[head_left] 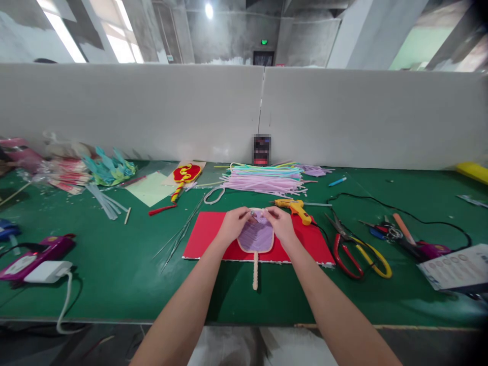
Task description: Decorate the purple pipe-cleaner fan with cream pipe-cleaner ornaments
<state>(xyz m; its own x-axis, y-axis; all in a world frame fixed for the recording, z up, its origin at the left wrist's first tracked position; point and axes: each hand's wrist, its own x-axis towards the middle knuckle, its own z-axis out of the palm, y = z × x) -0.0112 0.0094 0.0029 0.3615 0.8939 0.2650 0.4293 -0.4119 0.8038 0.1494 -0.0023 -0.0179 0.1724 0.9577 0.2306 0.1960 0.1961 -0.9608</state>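
While hands point(235, 223) point(281, 223) pinch a fan point(256, 239) (purple), red board point(208, 230) beneath

No text is legible: the lit green sign point(264, 42) and the printed white card point(459, 267) are too small.

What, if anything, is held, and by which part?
The fan: the left hand and right hand both grip its far edge, opposite the handle.

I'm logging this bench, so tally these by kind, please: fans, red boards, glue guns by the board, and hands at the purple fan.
Purple fan, red fan: 2
Red board: 1
Glue gun: 1
Left hand, right hand: 2
Total: 6
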